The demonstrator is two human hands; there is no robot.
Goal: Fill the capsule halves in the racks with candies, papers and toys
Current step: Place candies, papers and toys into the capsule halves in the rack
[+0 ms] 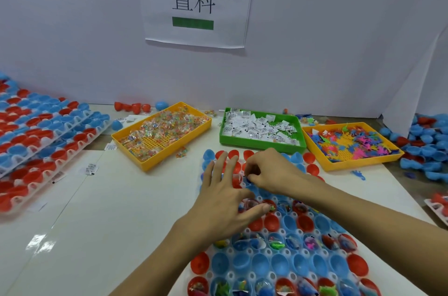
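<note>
A clear rack [266, 251] of red and blue capsule halves lies before me; several near halves hold candies, papers and toys. My left hand [224, 201] hovers over the rack's left side with fingers spread, its thumb tip by a small green toy [272, 208]. My right hand [271, 171] is over the far rows, fingers curled and pinching a small dark piece. Behind stand a yellow tray of wrapped candies [161, 134], a green tray of folded papers [260, 129] and a yellow tray of colourful toys [351, 144].
Stacked racks of red and blue halves [41, 135] fill the left side. A heap of loose halves [426, 143] lies at the right. Stray halves, papers and candies lie near the white wall with its paper sign [194, 2].
</note>
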